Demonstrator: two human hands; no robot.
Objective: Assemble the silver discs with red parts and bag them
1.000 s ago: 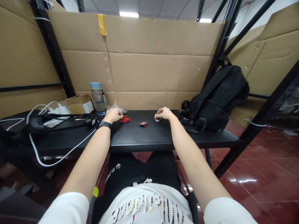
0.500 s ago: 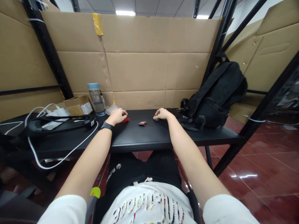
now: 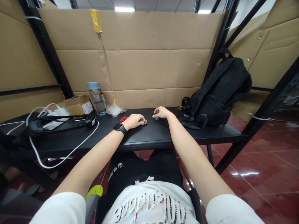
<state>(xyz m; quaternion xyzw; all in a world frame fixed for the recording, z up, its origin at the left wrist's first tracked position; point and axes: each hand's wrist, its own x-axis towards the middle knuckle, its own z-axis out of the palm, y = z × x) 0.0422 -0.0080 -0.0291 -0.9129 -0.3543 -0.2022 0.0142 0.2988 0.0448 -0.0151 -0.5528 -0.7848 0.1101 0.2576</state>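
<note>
My left hand (image 3: 135,120), with a black watch on its wrist, is low over the black tabletop, its fingers closed on the edge of a small round silvery disc (image 3: 145,122) with red on it. Most of that disc is hidden under the fingertips. Just behind this hand lies a small red bundle (image 3: 123,119), possibly cord or beads. To the right, my right hand (image 3: 161,112) rests on the table with thumb and fingers pinched at a small shiny grey piece (image 3: 156,118). Its kind is too small to make out.
A crumpled clear plastic bag (image 3: 115,109) lies beside a blue-lidded water bottle (image 3: 97,99). At left are a cardboard box (image 3: 78,104), white cables (image 3: 63,160) and a black curved device (image 3: 60,124). A black backpack (image 3: 217,93) sits at right; a cardboard wall (image 3: 137,68) stands behind.
My left hand has moved right, from beside the red bundle to the round disc, uncovering the bundle and plastic bag. My right hand stays nearly in place at the grey piece.
</note>
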